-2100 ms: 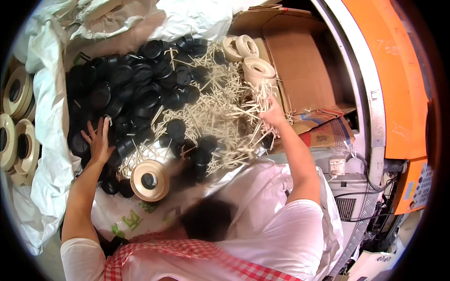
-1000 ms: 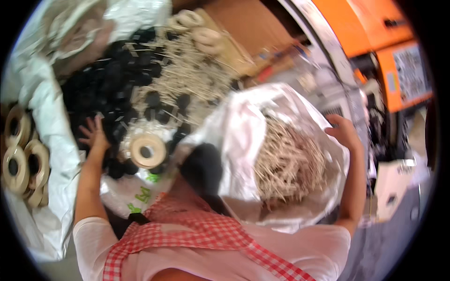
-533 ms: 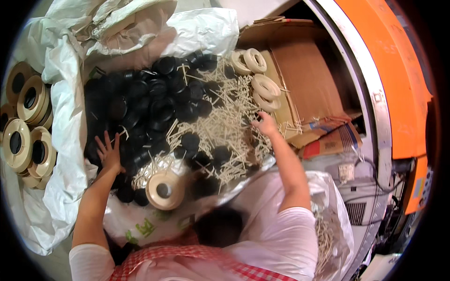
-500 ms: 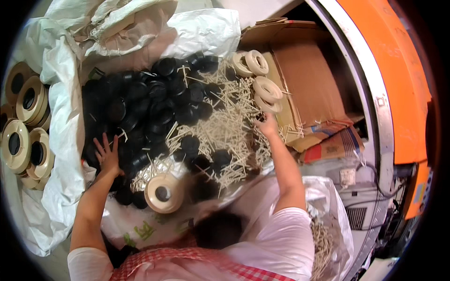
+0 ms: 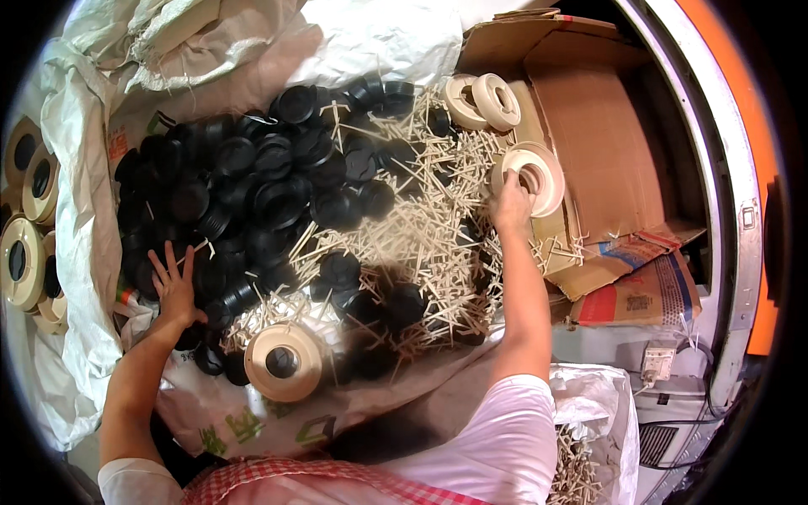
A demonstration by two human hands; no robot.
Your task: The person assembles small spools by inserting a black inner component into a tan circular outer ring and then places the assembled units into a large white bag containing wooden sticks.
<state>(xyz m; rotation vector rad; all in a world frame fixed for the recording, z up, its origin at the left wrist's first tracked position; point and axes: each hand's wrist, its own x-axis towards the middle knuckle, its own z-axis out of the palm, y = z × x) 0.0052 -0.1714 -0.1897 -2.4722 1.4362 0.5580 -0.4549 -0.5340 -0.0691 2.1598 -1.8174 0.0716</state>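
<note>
My right hand [image 5: 512, 206] grips the near left rim of a beige plastic ring [image 5: 549, 181] on the cardboard's edge, its fingers curled over into the centre hole. That ring seems to overlap another one, partly hidden by the hand. My left hand [image 5: 174, 288] lies with fingers spread on a heap of black round plastic caps [image 5: 273, 202] and holds nothing. Between the hands, a beige ring with a dark centre [image 5: 283, 362] rests at the heap's near edge. Thin cream plastic sticks [image 5: 421, 227], some T-shaped, are strewn right of the caps.
Two more beige rings [image 5: 497, 103] lean at the far right by an opened cardboard box [image 5: 602, 151]. Several rings with black centres [image 5: 23, 261] are stacked at the left beyond white sacking [image 5: 84, 252]. A bag of sticks [image 5: 576, 467] stands near my right elbow, beside a cable and socket [image 5: 659, 362].
My right hand has moved away from me, from the sticks onto the beige ring, which has shifted against its neighbour. My left hand stays spread on the caps. The view has shifted slightly.
</note>
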